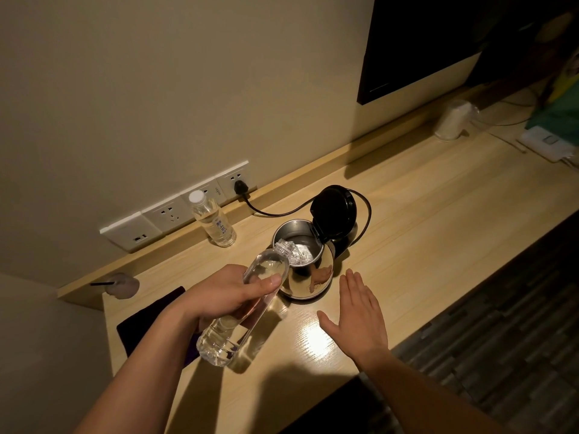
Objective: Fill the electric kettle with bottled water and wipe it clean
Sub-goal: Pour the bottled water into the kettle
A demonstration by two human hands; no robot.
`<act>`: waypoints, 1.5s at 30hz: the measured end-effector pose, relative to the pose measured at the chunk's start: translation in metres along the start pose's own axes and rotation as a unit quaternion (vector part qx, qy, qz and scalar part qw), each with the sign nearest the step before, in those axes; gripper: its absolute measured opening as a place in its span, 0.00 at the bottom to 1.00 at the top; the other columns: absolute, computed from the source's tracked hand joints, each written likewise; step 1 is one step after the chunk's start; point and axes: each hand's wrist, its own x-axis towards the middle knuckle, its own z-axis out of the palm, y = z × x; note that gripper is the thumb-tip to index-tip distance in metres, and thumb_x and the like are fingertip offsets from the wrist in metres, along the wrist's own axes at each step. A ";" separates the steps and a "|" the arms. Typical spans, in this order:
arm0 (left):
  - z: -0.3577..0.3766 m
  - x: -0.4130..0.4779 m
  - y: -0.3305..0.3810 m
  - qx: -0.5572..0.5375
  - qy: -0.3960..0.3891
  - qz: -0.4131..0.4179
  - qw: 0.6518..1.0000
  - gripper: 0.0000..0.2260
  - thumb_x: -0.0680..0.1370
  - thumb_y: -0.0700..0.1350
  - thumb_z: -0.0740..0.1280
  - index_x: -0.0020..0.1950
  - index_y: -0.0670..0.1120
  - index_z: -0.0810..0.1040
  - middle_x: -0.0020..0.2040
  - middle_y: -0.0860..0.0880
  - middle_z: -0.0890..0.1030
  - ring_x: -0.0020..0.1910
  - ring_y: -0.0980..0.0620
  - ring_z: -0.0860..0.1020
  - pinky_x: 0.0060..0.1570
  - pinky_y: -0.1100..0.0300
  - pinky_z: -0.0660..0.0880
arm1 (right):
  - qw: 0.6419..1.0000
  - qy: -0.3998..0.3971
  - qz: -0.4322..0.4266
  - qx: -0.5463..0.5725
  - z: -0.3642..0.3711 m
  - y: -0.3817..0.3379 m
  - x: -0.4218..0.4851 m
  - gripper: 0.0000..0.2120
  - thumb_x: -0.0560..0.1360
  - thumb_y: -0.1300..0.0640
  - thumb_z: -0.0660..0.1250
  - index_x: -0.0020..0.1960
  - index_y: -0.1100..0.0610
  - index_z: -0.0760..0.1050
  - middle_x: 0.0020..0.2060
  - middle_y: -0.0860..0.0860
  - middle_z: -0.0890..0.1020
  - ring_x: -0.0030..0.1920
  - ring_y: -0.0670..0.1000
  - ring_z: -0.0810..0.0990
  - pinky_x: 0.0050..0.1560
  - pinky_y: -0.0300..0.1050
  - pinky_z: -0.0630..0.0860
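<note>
Head view: left grip around tilted bottle over kettle; right grip wide.

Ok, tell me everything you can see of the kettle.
The kettle stands upright on the wooden desk, with a polished steel body. Its black lid is hinged open. A black cord runs from behind it to a wall socket. The tilted bottle in the left hand pours into its mouth; the right hand is flat beside it, not touching.

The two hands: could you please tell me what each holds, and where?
The left hand grips the uncapped bottle round its middle; the right hand holds nothing.
</note>
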 end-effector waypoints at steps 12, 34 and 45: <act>0.008 0.006 -0.006 -0.062 0.064 -0.028 0.996 0.17 0.65 0.65 0.76 0.31 0.52 0.84 0.30 0.47 0.83 0.28 0.50 0.82 0.30 0.61 0.77 | 1.000 0.000 -0.003 0.001 0.001 0.001 -0.001 0.47 0.77 0.25 0.49 0.84 0.56 0.50 0.85 0.53 0.48 0.84 0.51 0.42 0.81 0.51 0.49; 0.003 0.008 -0.004 -0.034 0.043 -0.046 0.997 0.41 0.62 0.69 0.73 0.52 0.31 0.83 0.47 0.27 0.84 0.39 0.40 0.82 0.45 0.48 0.78 | 1.000 0.003 -0.002 0.003 0.001 0.001 -0.001 0.48 0.77 0.24 0.48 0.84 0.56 0.50 0.85 0.53 0.48 0.84 0.51 0.42 0.80 0.51 0.48; -0.001 0.009 -0.002 -0.023 0.043 -0.063 0.997 0.39 0.61 0.69 0.73 0.49 0.33 0.84 0.38 0.38 0.85 0.32 0.45 0.82 0.36 0.56 0.77 | 1.000 0.003 0.001 0.002 0.003 0.001 0.000 0.48 0.77 0.24 0.49 0.84 0.56 0.51 0.85 0.53 0.49 0.84 0.51 0.43 0.80 0.51 0.49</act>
